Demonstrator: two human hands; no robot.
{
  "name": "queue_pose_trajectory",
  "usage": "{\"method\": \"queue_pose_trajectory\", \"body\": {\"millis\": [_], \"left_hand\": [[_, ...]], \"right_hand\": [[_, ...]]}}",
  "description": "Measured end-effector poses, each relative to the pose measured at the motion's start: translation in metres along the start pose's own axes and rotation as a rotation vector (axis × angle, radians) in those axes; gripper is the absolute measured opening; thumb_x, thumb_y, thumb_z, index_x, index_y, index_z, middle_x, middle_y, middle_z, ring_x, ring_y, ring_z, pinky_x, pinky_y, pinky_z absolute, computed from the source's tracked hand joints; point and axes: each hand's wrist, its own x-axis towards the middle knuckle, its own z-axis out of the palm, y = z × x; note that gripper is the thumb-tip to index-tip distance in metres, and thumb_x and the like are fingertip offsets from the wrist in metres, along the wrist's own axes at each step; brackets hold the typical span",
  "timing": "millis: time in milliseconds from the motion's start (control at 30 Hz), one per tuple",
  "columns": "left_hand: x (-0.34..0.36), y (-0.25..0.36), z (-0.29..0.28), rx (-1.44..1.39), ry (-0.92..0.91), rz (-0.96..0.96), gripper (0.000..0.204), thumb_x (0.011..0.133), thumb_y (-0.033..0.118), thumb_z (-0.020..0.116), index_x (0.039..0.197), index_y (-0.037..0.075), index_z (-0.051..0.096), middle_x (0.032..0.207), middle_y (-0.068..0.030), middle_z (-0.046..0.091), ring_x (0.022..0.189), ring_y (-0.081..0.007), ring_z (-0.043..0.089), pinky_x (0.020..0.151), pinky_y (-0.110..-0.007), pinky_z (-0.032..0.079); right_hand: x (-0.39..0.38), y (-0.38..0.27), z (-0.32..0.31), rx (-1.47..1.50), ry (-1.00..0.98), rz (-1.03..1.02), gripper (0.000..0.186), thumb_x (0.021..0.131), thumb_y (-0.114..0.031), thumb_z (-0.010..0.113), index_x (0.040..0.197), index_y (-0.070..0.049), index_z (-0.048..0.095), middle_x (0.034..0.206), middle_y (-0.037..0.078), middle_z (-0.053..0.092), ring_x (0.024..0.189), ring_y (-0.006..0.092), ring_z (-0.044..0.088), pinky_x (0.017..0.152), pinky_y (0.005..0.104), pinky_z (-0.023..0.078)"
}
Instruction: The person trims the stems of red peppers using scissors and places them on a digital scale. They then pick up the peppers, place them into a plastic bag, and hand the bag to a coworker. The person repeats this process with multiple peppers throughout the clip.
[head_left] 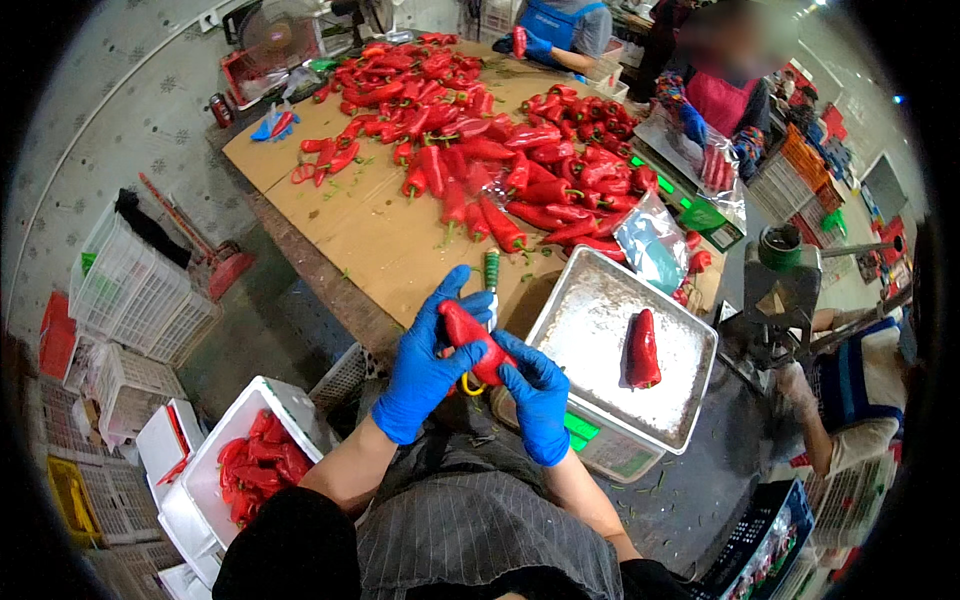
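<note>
My left hand, in a blue glove, is closed around a red pepper in front of my apron. The fingers of my right hand, also gloved in blue, grip the pepper's lower end. Just behind the hands, a green-wrapped handle lies on the cardboard-covered table. A yellow loop shows beneath the pepper; what it belongs to is hidden. To the right, one red pepper rests on a worn metal tray, which sits on a scale with green lit displays.
A large heap of red peppers covers much of the cardboard tabletop. Lower left, a white foam box holds more peppers. Clear plastic bags lie beyond the tray. Stacked crates stand at left. Other people work across the table and at right.
</note>
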Motion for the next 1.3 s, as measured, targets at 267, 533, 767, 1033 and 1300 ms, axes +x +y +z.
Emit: {"method": "queue_pose_trajectory", "body": {"millis": [267, 533, 767, 1033, 1300], "left_hand": [[0.011, -0.008, 0.021, -0.107, -0.119, -0.064, 0.071, 0.074, 0.003, 0.071, 0.135, 0.01, 0.034, 0.117, -0.0146, 0.054, 0.104, -0.0221, 0.057, 0.087, -0.034, 0.049], [0.022, -0.05, 0.032, -0.521, 0.069, -0.457, 0.041, 0.089, 0.028, 0.057, 0.121, 0.006, 0.047, 0.108, -0.0139, 0.058, 0.099, -0.0254, 0.058, 0.086, -0.038, 0.049], [0.019, -0.036, 0.043, -0.418, 0.081, -0.35, 0.042, 0.092, 0.038, 0.047, 0.119, 0.006, 0.05, 0.107, -0.0135, 0.059, 0.096, -0.0235, 0.06, 0.085, -0.038, 0.049], [0.018, -0.021, 0.054, -0.083, -0.009, -0.055, 0.043, 0.093, 0.027, 0.05, 0.129, 0.006, 0.042, 0.113, -0.0146, 0.058, 0.104, -0.0218, 0.057, 0.086, -0.034, 0.049], [0.015, -0.03, 0.047, -0.096, -0.006, -0.12, 0.034, 0.091, 0.018, 0.054, 0.121, 0.005, 0.048, 0.112, -0.0117, 0.058, 0.097, -0.019, 0.06, 0.081, -0.032, 0.051]], "right_hand": [[-0.023, -0.01, -0.019, 0.251, -0.002, 0.102, 0.052, 0.077, 0.006, 0.061, 0.127, 0.002, 0.045, 0.13, 0.013, 0.047, 0.118, 0.0196, 0.046, 0.1, 0.0325, 0.036], [-0.018, -0.023, -0.022, 0.224, 0.16, -0.116, 0.062, 0.069, 0.012, 0.065, 0.126, 0.0, 0.045, 0.131, 0.012, 0.045, 0.122, 0.0223, 0.043, 0.103, 0.0347, 0.034], [-0.017, -0.014, -0.032, 0.231, 0.207, -0.11, 0.06, 0.07, 0.005, 0.068, 0.125, -0.001, 0.045, 0.128, 0.011, 0.047, 0.119, 0.0212, 0.045, 0.1, 0.0337, 0.037], [-0.019, -0.002, -0.035, 0.581, 0.19, 0.002, 0.059, 0.084, -0.022, 0.064, 0.131, -0.001, 0.036, 0.129, 0.012, 0.046, 0.11, 0.0225, 0.052, 0.091, 0.0324, 0.045], [-0.027, 0.006, -0.045, 0.517, 0.189, 0.029, 0.055, 0.085, -0.024, 0.062, 0.129, -0.001, 0.039, 0.121, 0.014, 0.052, 0.106, 0.0226, 0.055, 0.087, 0.0316, 0.049]]}}
